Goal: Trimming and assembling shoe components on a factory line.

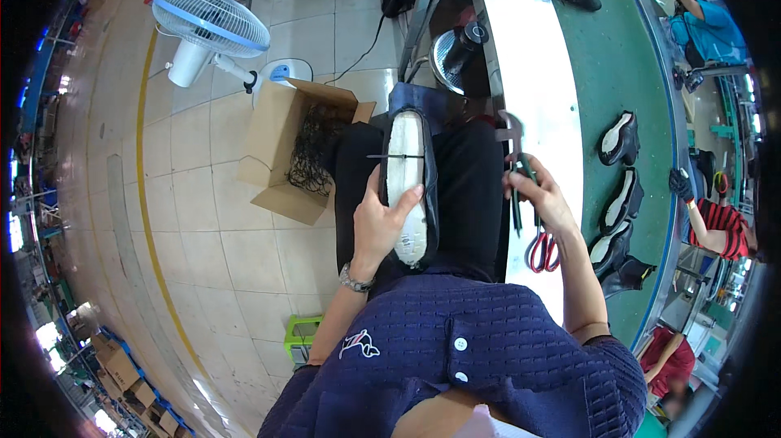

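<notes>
My left hand [376, 225] grips an upturned black boot [432, 194] over my lap, its thumb pressed on the pale, unfinished sole [405, 135]. Across that sole runs a thin black strip [397, 156], which sticks out past the left edge. To the right, my right hand [543, 196] is closed around a pair of pincers [509, 130] with dark green handles. The metal head of the pincers points away from me, apart from the boot. Just below this hand lie red-handled scissors [543, 252] on the metal bench edge.
Several black boots [625, 198] lie on the green conveyor [602, 56] beyond the metal ledge [543, 56]. At left, a cardboard box [272, 141] holds tangled black strands [313, 153], with a fan [211, 21] behind it. Co-workers [720, 226] stand across the line.
</notes>
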`<state>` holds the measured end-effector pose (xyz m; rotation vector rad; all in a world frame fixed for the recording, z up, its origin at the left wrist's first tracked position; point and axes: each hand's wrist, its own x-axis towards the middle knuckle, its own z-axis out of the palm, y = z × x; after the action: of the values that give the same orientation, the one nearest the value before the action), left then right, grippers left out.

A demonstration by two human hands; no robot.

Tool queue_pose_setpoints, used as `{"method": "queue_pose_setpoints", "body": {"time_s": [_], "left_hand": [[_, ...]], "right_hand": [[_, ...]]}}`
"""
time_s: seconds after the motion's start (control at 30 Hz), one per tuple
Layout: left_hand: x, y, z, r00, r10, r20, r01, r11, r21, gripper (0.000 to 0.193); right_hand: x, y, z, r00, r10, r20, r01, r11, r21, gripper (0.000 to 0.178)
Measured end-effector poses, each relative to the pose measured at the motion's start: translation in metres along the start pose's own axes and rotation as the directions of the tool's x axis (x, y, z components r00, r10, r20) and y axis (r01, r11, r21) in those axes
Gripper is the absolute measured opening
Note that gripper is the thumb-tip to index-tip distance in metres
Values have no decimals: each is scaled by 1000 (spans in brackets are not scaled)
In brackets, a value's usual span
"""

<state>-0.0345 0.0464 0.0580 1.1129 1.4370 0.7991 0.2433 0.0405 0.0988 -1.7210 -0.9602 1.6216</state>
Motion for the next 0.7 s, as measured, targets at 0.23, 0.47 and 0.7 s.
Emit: {"method": "queue_pose_setpoints", "body": {"time_s": [0.23, 0.47, 0.7], "left_hand": [[19, -3, -12, 987, 92, 133, -120, 969, 216, 80], [98, -4, -2, 977, 96, 190, -26, 941, -338, 48], [95, 1, 4, 988, 121, 99, -84, 945, -315, 34]], "right_hand": [[0, -61, 66, 914, 95, 394, -135, 988, 74, 65], [33, -81, 89, 884, 201, 422, -278, 952, 127, 65], [36, -73, 88, 920, 134, 368, -112, 990, -81, 59]]}}
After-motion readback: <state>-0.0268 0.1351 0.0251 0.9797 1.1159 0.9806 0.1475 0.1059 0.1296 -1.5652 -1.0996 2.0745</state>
